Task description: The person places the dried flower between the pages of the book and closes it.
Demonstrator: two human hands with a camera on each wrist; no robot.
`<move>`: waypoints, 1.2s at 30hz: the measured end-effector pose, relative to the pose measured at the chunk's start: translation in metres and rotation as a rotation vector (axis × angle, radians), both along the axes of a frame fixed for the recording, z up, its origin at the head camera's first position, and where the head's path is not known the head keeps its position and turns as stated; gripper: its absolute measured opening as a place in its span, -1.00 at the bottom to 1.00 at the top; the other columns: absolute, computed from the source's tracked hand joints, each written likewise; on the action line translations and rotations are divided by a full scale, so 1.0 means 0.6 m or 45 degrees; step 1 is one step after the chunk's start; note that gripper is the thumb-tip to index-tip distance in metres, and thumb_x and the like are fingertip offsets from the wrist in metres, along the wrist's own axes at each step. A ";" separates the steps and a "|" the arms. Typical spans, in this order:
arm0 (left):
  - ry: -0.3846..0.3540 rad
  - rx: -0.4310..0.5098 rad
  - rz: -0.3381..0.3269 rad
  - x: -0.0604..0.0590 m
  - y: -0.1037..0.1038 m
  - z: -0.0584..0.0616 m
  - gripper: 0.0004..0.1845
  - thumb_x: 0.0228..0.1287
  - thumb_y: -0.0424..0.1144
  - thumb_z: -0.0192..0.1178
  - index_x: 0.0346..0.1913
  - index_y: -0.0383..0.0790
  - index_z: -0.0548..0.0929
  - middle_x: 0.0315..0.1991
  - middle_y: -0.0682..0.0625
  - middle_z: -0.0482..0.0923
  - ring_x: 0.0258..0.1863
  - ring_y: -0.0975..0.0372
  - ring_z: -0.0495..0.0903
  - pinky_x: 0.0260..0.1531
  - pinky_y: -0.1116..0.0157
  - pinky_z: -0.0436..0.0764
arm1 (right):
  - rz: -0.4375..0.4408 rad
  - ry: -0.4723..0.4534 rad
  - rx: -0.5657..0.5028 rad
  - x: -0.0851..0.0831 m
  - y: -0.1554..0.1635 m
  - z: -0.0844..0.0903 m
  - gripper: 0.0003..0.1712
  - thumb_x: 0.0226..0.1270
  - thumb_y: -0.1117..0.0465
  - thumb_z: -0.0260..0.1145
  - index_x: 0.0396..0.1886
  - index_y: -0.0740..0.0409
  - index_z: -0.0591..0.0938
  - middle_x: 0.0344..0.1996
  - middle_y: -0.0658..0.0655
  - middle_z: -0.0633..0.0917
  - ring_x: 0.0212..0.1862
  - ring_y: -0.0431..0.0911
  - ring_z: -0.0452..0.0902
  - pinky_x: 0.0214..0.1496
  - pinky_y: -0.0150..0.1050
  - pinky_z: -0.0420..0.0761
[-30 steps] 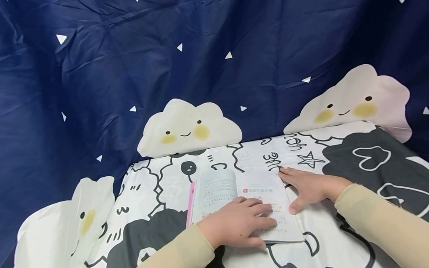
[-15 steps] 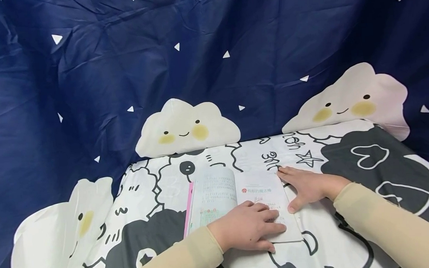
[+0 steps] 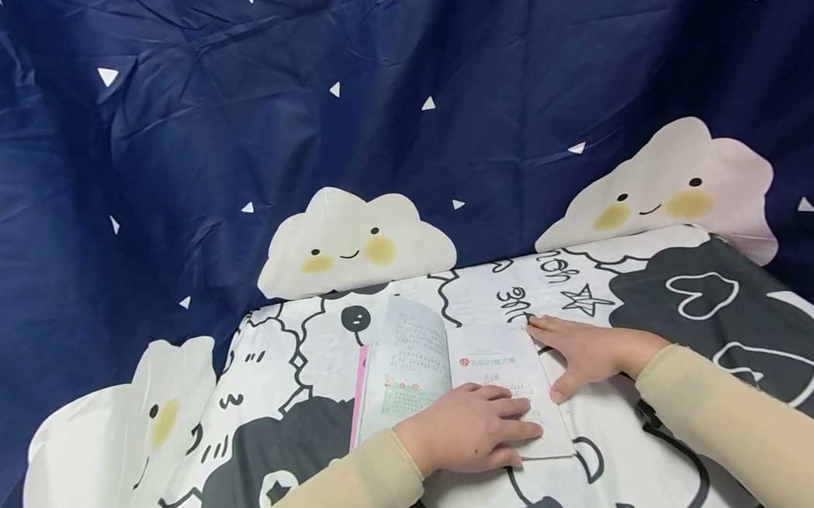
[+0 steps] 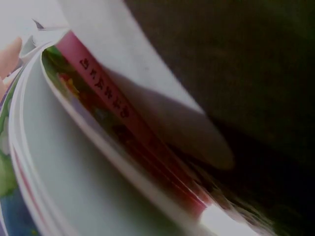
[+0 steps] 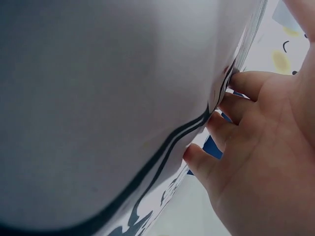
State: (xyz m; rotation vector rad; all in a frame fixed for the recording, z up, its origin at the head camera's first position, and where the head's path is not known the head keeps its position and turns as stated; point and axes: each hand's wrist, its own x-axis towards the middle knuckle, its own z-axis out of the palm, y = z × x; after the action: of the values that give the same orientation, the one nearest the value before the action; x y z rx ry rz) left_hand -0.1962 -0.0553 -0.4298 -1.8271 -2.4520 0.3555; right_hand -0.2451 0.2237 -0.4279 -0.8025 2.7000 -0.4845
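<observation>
An open book (image 3: 414, 362) lies on the black-and-white patterned cloth, its left page curving upward and a pink edge showing at the left. My left hand (image 3: 468, 430) rests palm down across the lower part of the right page (image 3: 486, 350), fingers stretched to the right. At that page's outer edge lies my right hand (image 3: 591, 355), thumb and fingers spread, the thumb tip touching the margin. The left wrist view shows a pink spine (image 4: 106, 91) with dark lettering and curved pages (image 4: 88, 167). In the right wrist view, my right hand's fingertips (image 5: 194, 152) meet the cloth.
Patterned cloth (image 3: 383, 314) covers the surface under the book. Dark blue fabric with white triangles (image 3: 162, 144) hangs behind. Cloud shapes with smiling faces stand along the back, one in the middle (image 3: 357, 245) and one at right (image 3: 662, 192); another (image 3: 105, 459) is at left.
My left hand has slid a little rightward over the right page. The left page now rises higher and shows a green printed block. My right hand has stayed in place.
</observation>
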 end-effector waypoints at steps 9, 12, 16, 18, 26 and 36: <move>-0.061 0.014 0.034 0.002 0.002 0.000 -0.50 0.55 0.19 -0.07 0.45 0.29 0.42 0.42 0.25 0.37 0.41 0.25 0.32 0.33 0.23 0.33 | 0.019 0.028 -0.031 0.000 0.000 0.002 0.43 -0.11 -0.35 0.55 0.51 0.52 0.16 0.50 0.51 0.13 0.50 0.45 -0.03 0.43 0.34 0.07; -0.061 0.050 0.033 0.003 0.004 0.001 -0.56 0.52 0.15 -0.01 0.36 0.23 0.49 0.32 0.24 0.44 0.36 0.28 0.35 0.31 0.25 0.35 | 0.015 0.024 -0.026 0.000 0.000 0.002 0.44 -0.13 -0.33 0.56 0.51 0.52 0.17 0.51 0.50 0.13 0.50 0.44 -0.04 0.44 0.33 0.07; -0.018 0.140 0.014 0.005 0.004 -0.001 -0.74 0.44 0.09 0.08 0.07 0.16 0.58 0.04 0.24 0.50 0.22 0.32 0.45 0.22 0.30 0.43 | 0.007 0.010 -0.015 0.000 -0.001 0.001 0.43 -0.14 -0.32 0.57 0.51 0.51 0.17 0.52 0.47 0.12 0.52 0.42 -0.05 0.45 0.30 0.06; 0.018 0.185 0.009 0.006 0.004 -0.002 -0.83 0.40 0.05 0.09 -0.07 0.14 0.56 -0.11 0.24 0.47 0.14 0.32 0.49 0.17 0.30 0.46 | 0.014 0.015 -0.014 -0.001 -0.001 0.000 0.42 -0.14 -0.30 0.57 0.51 0.51 0.18 0.52 0.48 0.12 0.51 0.42 -0.04 0.45 0.31 0.07; 0.164 0.217 -0.017 0.010 0.007 -0.001 -0.82 0.32 0.11 0.14 -0.25 0.13 0.56 -0.33 0.25 0.40 -0.18 0.32 0.48 -0.09 0.31 0.50 | 0.021 0.023 -0.017 0.000 -0.002 -0.002 0.42 -0.14 -0.31 0.58 0.50 0.51 0.19 0.52 0.48 0.12 0.51 0.42 -0.03 0.44 0.30 0.09; 0.204 0.186 -0.044 0.018 0.012 -0.003 -0.88 0.32 0.03 0.18 -0.24 0.12 0.59 -0.40 0.26 0.48 -0.36 0.34 0.50 -0.40 0.40 0.49 | 0.018 0.008 -0.030 0.001 -0.003 -0.001 0.41 -0.16 -0.28 0.59 0.50 0.51 0.20 0.52 0.48 0.11 0.51 0.43 -0.05 0.44 0.33 0.07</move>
State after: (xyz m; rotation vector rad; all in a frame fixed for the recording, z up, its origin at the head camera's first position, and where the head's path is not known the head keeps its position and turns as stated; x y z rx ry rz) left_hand -0.1856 -0.0480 -0.4313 -1.7096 -2.2730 0.2991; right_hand -0.2448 0.2220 -0.4287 -0.8304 2.6972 -0.5124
